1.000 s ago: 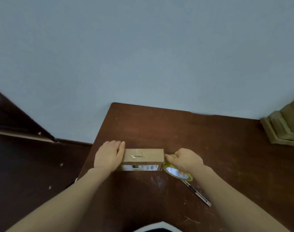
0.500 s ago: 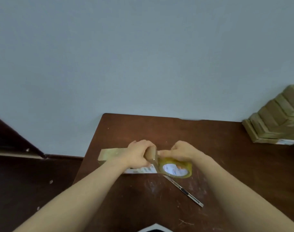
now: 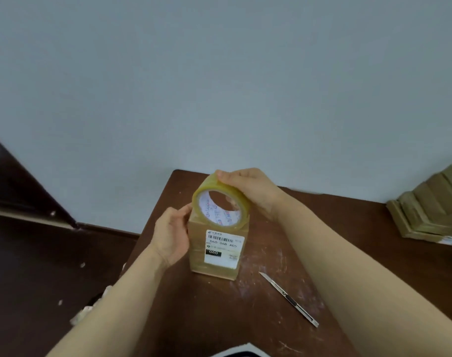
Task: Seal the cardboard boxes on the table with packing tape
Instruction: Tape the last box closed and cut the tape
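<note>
A small cardboard box (image 3: 215, 265) stands on end near the left edge of the dark wooden table (image 3: 219, 320), and its near face carries a white shipping label (image 3: 223, 247) with a barcode. The left hand (image 3: 172, 233) holds the box by its left side. The thumb lies up along the near left corner, and the fingers curl round the side, mostly hidden. The right hand (image 3: 253, 191) holds a roll of clear yellowish tape (image 3: 239, 198) against the top of the box. Its fingers (image 3: 227, 176) curl over the far rim of the roll, and the open core is tilted toward the camera. A slim metal utility knife (image 3: 289, 298) lies flat on the table just to the right of the box and nearer, touching neither hand. A stack of flattened cardboard (image 3: 430, 210) sits well apart at the far right edge of the view. White scuffs mark the table around the box.
</note>
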Demonstrator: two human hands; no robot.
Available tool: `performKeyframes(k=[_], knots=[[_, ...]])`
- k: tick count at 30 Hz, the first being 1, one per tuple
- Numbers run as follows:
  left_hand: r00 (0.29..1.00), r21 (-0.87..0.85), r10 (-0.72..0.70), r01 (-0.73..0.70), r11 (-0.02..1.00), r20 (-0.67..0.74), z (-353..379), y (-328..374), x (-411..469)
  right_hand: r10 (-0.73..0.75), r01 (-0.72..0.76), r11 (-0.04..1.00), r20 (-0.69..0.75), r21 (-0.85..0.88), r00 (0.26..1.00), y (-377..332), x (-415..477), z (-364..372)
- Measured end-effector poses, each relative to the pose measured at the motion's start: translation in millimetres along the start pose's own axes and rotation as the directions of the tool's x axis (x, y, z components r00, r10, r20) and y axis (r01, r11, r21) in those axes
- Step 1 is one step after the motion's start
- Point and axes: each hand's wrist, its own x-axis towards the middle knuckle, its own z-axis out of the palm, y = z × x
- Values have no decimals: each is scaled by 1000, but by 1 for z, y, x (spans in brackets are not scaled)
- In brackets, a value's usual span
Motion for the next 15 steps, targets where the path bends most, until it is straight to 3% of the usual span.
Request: performKeyframes(k=[4,6,10,12,15], knots=[[965,374,194,-116,920,-176,10,-11,3,17,-17,1000,-7,13,1000,-4,8,15],[949,450,241,-127,884,-205,10,-16,0,18,-18,1000,15,3,1000,-5,7,16],[927,383,292,-188,905,-235,7,-31,-6,31,-28,998,61,-54,998,-8,2,16],[832,385,465,-340,858,-301,16,-39,-6,18,-16,996,21,-85,1000,-7,2,19],[740,388,572,-440,810,-355,23,-49,-5,1,-4,995,-32,-104,999,-3,4,24]])
